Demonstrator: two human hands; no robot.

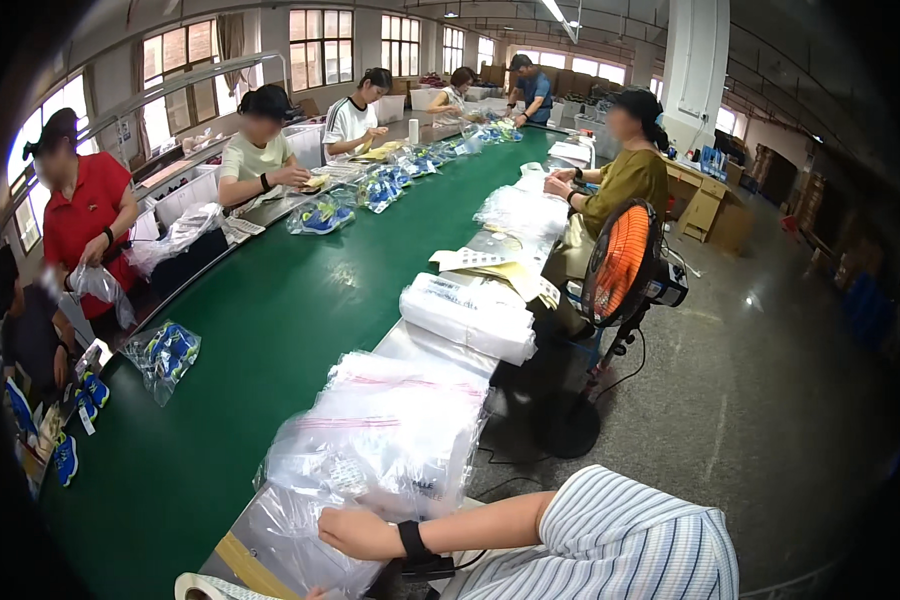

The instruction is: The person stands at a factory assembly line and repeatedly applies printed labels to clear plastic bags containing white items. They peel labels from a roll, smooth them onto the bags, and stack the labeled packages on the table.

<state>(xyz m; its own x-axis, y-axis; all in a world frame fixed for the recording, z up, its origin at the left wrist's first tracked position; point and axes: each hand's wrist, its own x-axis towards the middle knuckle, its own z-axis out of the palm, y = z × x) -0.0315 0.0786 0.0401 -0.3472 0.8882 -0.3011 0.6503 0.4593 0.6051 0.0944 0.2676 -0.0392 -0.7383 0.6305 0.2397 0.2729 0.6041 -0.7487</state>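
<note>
- One hand of the wearer shows clearly: the right hand (355, 532), reaching in from the lower right in a striped sleeve with a dark wristband, rests flat on the clear plastic bags (390, 440); its grip is loose, fingers laid on the film rather than clenched round it.
- At the very bottom edge the left hand (315, 594) is barely in view, just beside the same bags; whether its grip is closed cannot be told.
- Those clear plastic bags lie heaped at the near end of the narrow desk (240, 560), along the right edge of the green conveyor belt (270, 340).
- Farther up that desk sits a white wrapped bundle (468, 318), then loose paper sheets (490, 265) and more clear bags.
- On the belt's left edge lies a bagged pair of blue shoes (165, 355); more such packs sit far up the belt.
- Beside the desk, on the floor to the right, stands an orange fan (620, 262).
- Other people work along both sides of the belt, among them a person in a red shirt (85, 215) at the left.
</note>
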